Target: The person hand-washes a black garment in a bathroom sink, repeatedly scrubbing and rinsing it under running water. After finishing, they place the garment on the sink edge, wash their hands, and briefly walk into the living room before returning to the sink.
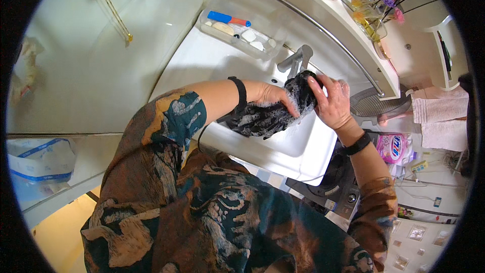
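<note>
A black wet cloth item (261,119), covered in white suds, is held over the white sink basin (314,151). My left hand (274,96) grips its upper middle part, with fingers pressed into the foam. Around its bunched far end, just in front of the grey faucet (295,60), my right hand (331,100) is closed. The cloth's lower end hangs towards the left side of the basin. Whether it is a garment cannot be told. Both wrists wear black bands.
Behind the basin stands a clear plastic tray (242,41) with soap pieces and a blue and red handled tool (229,19). A metal rail (303,9) runs below the shelf. To the right are a pink detergent bottle (394,148), a black appliance (341,185) and pale towels (439,113).
</note>
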Tool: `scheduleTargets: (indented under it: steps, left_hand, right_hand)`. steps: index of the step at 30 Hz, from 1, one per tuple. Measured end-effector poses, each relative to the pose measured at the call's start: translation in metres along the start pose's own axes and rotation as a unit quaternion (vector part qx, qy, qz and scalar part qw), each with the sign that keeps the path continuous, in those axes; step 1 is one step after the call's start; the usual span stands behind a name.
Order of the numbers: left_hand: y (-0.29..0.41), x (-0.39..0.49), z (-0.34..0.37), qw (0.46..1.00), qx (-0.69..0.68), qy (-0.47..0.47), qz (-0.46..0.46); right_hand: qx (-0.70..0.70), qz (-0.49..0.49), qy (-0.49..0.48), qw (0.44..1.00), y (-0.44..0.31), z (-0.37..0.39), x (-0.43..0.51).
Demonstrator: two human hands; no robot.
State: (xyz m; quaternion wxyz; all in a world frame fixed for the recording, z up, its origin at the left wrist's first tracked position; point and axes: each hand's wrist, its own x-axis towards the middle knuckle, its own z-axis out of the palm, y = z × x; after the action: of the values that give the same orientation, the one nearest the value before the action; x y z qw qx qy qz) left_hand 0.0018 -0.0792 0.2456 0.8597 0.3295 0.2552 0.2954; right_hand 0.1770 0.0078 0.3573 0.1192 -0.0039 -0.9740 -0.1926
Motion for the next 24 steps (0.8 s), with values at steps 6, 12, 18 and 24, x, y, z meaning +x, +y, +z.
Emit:
scheduleTargets:
  steps: [6,12,18,24]
  left_hand:
    - [0.0,0.009,0.01,0.98,0.15,0.047,-0.121]
    - [-0.003,0.03,0.014,0.887,0.42,0.189,-0.023]
    - [0.0,0.028,0.02,0.674,0.676,0.298,-0.018]
    - [-0.009,0.021,0.011,0.583,0.767,0.263,0.047]
  right_hand:
    - [0.185,-0.139,-0.136,0.963,0.003,0.0,0.027]
    - [0.082,-0.036,-0.438,0.895,0.001,0.015,0.024]
    - [0.201,0.151,-0.493,0.833,-0.005,0.042,0.013]
    - [0.588,0.405,-0.371,0.595,-0.025,0.078,-0.037]
